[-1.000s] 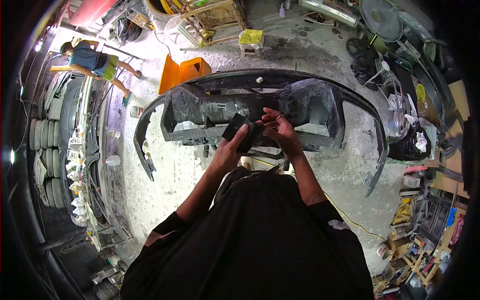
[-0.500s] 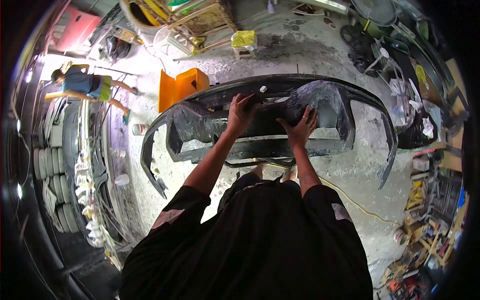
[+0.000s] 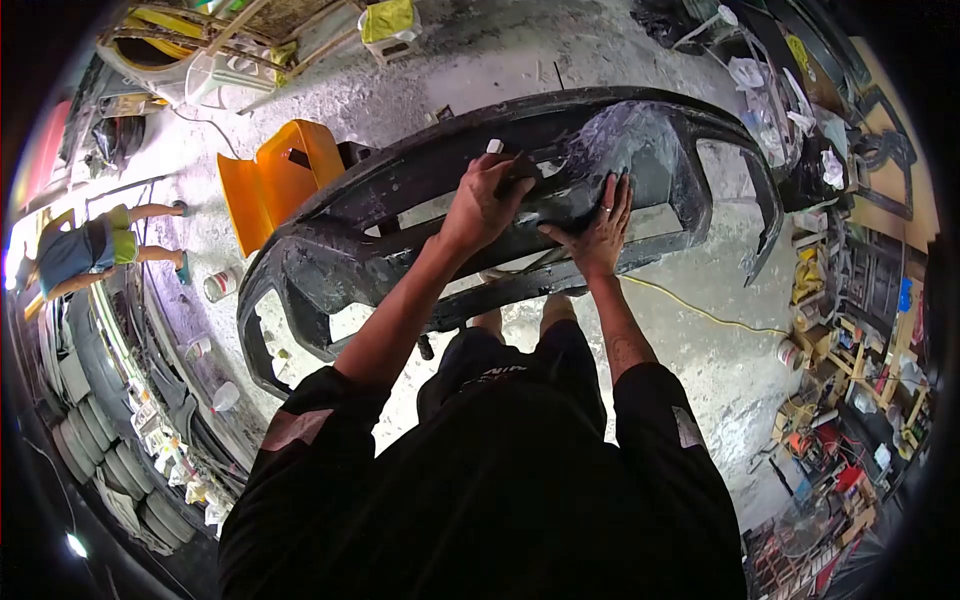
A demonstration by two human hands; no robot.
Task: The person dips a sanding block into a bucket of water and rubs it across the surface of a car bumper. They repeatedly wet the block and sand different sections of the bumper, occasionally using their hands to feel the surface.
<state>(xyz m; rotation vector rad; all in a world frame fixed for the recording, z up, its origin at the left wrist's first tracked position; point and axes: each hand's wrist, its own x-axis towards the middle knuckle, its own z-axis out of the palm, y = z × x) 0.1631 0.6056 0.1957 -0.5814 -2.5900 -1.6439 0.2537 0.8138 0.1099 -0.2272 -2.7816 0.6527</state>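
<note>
One black bumper lies right in front of the person, spread wide over the pale floor, its ends curving back toward them. What bears its weight I can't make out from here; if it is only loosely propped, leaning on one side could rock it or make it slide. The left hand is curled around a dark block, pinching it against the bumper's middle. Should those fingers bear down on one edge, the block might tip and dig in, or skid off where the face bends.

The right hand lies flat on the bumper beside it, fingers splayed, gripping nothing. An opening sits close by, and a fingertip slipping over that rim could get scraped. The pale, scuffed patch beyond that hand looks rough, so a palm dragged over it might catch.

A small white piece rests near the left knuckles; a careless nudge could knock it away. Off the bumper's left side stands an orange panel, near enough to be bumped if the bumper swings. Behind the right arm, a yellow cord trails over the floor, a snag for a foot stepping back. Farther left, a co-worker stands well apart from all this.
</note>
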